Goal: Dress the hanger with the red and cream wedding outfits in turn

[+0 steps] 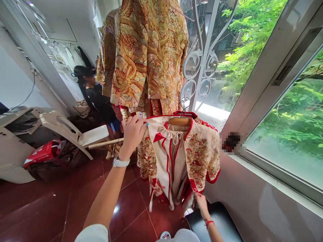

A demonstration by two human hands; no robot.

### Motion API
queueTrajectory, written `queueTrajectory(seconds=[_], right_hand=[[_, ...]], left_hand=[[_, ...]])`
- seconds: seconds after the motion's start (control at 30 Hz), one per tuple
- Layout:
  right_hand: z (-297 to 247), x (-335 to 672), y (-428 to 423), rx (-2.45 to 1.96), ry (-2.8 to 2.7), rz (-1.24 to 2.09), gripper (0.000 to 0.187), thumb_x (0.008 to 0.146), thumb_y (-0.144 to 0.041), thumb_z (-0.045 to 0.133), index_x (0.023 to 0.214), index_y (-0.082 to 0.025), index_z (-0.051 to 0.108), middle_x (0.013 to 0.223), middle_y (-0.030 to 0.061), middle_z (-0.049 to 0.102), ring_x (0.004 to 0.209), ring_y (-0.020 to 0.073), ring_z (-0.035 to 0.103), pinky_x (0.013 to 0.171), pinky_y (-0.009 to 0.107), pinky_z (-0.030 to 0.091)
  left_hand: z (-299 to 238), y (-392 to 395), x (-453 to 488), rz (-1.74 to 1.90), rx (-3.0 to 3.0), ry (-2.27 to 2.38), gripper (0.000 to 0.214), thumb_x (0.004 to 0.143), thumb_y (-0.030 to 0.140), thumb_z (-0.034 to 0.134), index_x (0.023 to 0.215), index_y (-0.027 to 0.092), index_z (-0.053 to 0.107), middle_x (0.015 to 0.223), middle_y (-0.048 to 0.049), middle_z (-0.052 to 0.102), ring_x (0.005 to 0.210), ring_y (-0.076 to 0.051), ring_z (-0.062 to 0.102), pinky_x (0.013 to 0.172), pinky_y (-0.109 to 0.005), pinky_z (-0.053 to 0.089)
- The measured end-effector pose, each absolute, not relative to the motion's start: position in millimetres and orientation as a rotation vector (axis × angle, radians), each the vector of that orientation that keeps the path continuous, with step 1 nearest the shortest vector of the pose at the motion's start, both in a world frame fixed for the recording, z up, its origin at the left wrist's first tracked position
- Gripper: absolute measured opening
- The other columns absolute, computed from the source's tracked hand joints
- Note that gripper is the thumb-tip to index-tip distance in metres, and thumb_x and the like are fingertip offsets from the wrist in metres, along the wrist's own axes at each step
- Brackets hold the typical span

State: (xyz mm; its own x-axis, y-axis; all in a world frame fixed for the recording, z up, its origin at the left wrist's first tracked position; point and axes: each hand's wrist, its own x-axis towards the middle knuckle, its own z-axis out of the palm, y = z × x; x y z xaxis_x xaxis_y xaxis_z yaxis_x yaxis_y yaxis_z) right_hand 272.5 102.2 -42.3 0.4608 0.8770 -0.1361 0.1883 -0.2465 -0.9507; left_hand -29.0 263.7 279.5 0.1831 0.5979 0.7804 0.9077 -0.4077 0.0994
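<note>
An embroidered gold jacket (pixel 199 154) with red trim hangs open on a wooden hanger (pixel 180 121), its cream lining and drawstring neck showing. My left hand (pixel 133 132) grips its front panel near the shoulder at the left, fingers bent over the top edge. Lower down at the right, my right hand (pixel 202 203) pinches the red-edged bottom corner of the other front panel. Part of another red-trimmed garment (pixel 205 123) shows behind the jacket's shoulder. What the hanger's hook hangs from is hard to make out.
Long gold brocade garments (pixel 151 57) hang just behind the jacket. At the right are a window (pixel 290 134) and a black seat (pixel 214 222). A white plastic chair (pixel 65 131), a red bag (pixel 46 153) and a person in black (pixel 98 101) are at the left.
</note>
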Motion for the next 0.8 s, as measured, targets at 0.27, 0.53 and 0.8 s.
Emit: queueTrajectory(seconds=[0.27, 0.53, 0.8], right_hand=[[90, 270, 215, -1.659, -1.322, -0.413, 0.071, 0.083, -0.049, 0.063, 0.142, -0.013, 0.048, 0.157, 0.0271, 0.032, 0.148, 0.0472, 0.022, 0.110, 0.076, 0.021], [171, 372, 249, -1.397, -1.125, -0.287, 0.037, 0.083, -0.024, 0.042, 0.102, -0.018, 0.072, 0.129, 0.0162, 0.066, 0.120, 0.0313, 0.061, 0.105, 0.054, 0.043], [200, 422, 277, -1.326, -1.375, 0.694, 0.033, 0.070, -0.042, 0.062, 0.085, -0.016, 0.075, 0.081, 0.0071, 0.075, 0.078, 0.0221, 0.065, 0.076, 0.034, 0.053]], left_hand=[[182, 257, 4, -1.398, -1.935, -1.698, 0.062, 0.089, 0.016, 0.051, 0.150, 0.013, 0.041, 0.153, -0.0221, 0.046, 0.144, -0.034, 0.041, 0.118, -0.052, 0.032], [244, 357, -78, -1.365, -2.101, -1.846, 0.044, 0.081, 0.013, 0.045, 0.115, 0.015, 0.073, 0.115, -0.0132, 0.076, 0.107, -0.030, 0.069, 0.098, -0.040, 0.050], [196, 436, -79, -2.121, -2.398, -2.175, 0.023, 0.069, 0.033, 0.065, 0.081, 0.015, 0.071, 0.070, -0.0028, 0.070, 0.078, -0.023, 0.065, 0.086, -0.041, 0.055]])
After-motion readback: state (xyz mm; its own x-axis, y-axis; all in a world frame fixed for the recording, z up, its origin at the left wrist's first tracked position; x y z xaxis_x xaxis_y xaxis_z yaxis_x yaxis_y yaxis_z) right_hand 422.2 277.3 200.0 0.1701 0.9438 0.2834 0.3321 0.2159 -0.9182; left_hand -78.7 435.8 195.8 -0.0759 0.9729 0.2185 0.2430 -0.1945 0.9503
